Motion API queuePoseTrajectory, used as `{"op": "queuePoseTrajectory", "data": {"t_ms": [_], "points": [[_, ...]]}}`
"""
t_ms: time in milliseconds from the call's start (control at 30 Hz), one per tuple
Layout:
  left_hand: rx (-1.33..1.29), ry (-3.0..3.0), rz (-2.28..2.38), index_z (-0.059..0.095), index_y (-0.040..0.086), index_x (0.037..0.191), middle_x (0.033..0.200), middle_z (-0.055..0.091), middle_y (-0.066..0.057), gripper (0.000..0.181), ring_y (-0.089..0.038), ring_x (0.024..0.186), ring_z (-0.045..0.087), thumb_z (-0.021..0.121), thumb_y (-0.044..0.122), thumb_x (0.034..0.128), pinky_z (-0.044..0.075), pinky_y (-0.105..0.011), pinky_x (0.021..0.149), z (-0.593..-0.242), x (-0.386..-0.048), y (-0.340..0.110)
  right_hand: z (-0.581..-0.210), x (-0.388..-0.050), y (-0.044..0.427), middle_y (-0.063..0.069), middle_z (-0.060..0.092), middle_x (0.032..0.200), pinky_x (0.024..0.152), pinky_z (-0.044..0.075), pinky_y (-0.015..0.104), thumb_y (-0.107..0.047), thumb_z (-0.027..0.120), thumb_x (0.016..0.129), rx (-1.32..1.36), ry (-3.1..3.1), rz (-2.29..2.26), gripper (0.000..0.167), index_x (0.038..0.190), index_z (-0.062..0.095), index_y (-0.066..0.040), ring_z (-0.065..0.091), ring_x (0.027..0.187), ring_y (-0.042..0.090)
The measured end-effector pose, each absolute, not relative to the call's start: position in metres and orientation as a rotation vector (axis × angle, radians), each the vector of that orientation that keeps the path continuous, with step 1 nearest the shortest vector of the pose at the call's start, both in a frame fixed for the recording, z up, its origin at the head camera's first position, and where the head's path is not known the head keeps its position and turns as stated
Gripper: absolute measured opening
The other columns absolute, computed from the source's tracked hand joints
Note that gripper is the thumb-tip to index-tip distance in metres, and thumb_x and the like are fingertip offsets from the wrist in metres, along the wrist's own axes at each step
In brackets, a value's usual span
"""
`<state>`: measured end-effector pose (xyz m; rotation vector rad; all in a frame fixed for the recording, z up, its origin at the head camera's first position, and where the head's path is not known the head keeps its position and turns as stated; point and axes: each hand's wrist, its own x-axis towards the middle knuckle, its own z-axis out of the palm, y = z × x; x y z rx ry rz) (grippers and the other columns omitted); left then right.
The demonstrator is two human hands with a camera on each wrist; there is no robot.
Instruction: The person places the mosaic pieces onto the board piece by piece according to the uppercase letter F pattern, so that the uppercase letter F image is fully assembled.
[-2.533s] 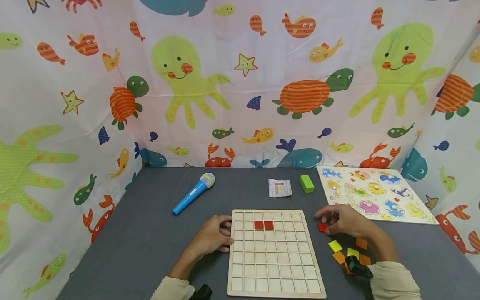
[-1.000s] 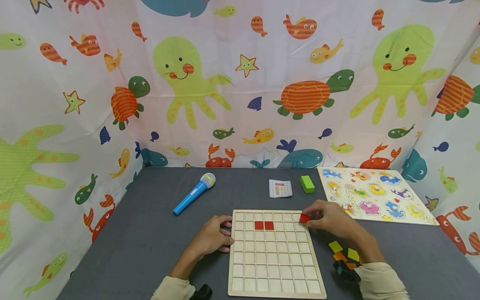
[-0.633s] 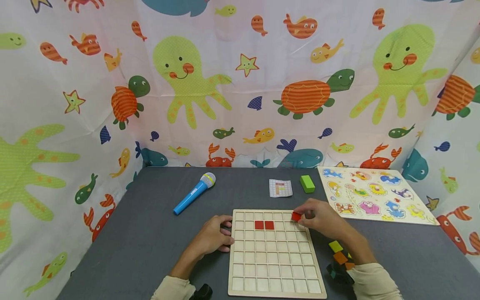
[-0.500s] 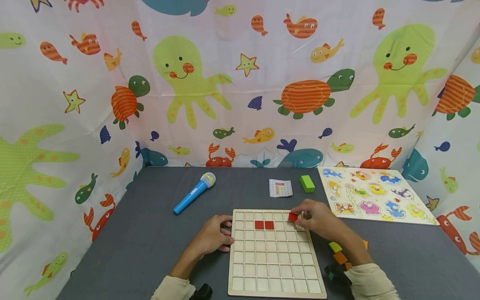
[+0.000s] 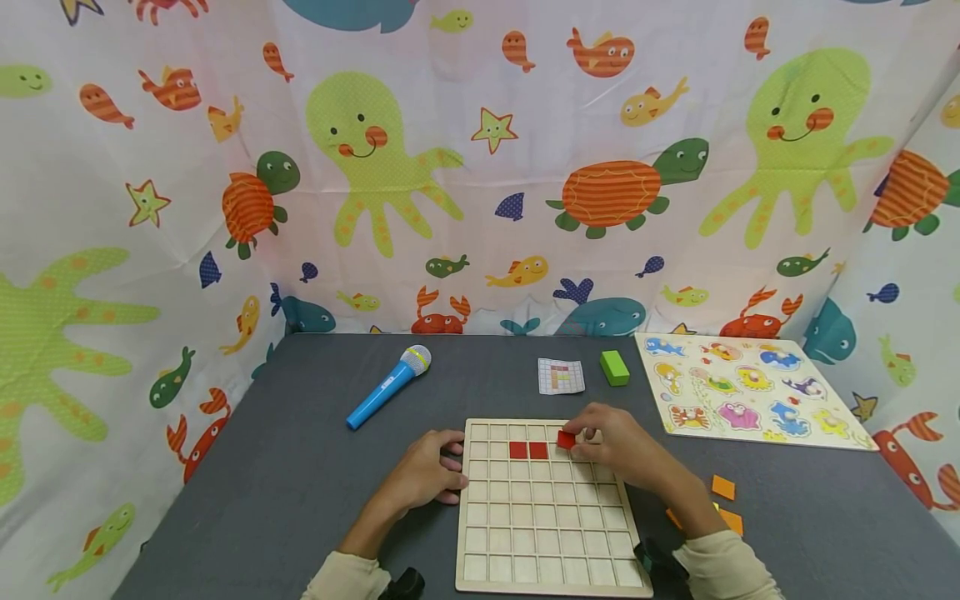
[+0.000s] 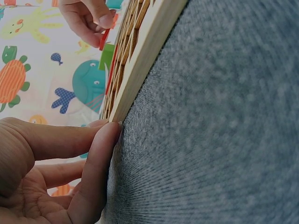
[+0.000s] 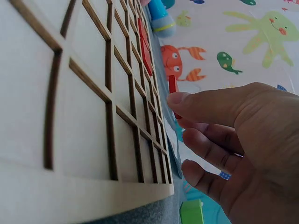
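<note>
The wooden grid board (image 5: 555, 592) lies flat on the table, with two red square tiles (image 5: 528, 451) side by side in its second row from the far edge. Between right thumb and fingertips, my right hand (image 5: 618, 446) pinches another red tile (image 5: 566, 439), tilted and a little above the board, to the right of that pair. In the right wrist view this red tile (image 7: 172, 84) stands nearly on edge, clear of the grid. My left hand (image 5: 427, 471) holds the board's left edge with curled fingers; the left wrist view shows fingertips (image 6: 112, 128) at the wooden rim.
Orange tiles (image 5: 723, 487) lie right of the board, partly hidden by the right forearm. Beyond the board are a blue toy microphone (image 5: 386, 388), a small printed grid card (image 5: 561, 377) and a green block (image 5: 614, 367). An animal puzzle board (image 5: 750, 387) is at the back right.
My right hand has picked the red tile up from the table and carried it left over the board, close to the two red tiles. My left hand stays at the edge.
</note>
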<state>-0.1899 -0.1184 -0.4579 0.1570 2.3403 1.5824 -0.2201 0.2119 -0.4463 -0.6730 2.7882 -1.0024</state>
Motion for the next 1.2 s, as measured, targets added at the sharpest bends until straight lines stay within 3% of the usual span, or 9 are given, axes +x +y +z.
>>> {"op": "queuePoseTrajectory", "data": {"t_ms": [500, 1200], "points": [[0.168, 2.336, 1.583, 0.054, -0.005, 0.148, 0.126, 0.057, -0.015, 0.069, -0.022, 0.098, 0.065, 0.08, -0.01, 0.0844, 0.067, -0.036, 0.061, -0.459, -0.19, -0.119, -0.456, -0.22, 0.206, -0.002, 0.069, 0.102, 0.07, 0.053, 0.025, -0.009, 0.08, 0.094, -0.78, 2.782, -1.013, 0.021, 0.115, 0.08, -0.007, 0.059, 0.087, 0.006], [0.17, 2.352, 1.576, 0.054, -0.004, 0.148, 0.126, 0.057, -0.016, 0.068, -0.022, 0.096, 0.065, 0.08, -0.011, 0.0852, 0.067, -0.036, 0.062, -0.456, -0.189, -0.118, -0.456, -0.219, 0.202, -0.004, 0.068, 0.096, 0.072, 0.056, 0.025, -0.004, 0.08, 0.092, -0.733, 2.8, -0.982, 0.027, 0.119, 0.077, -0.005, 0.061, 0.086, 0.009]]}}
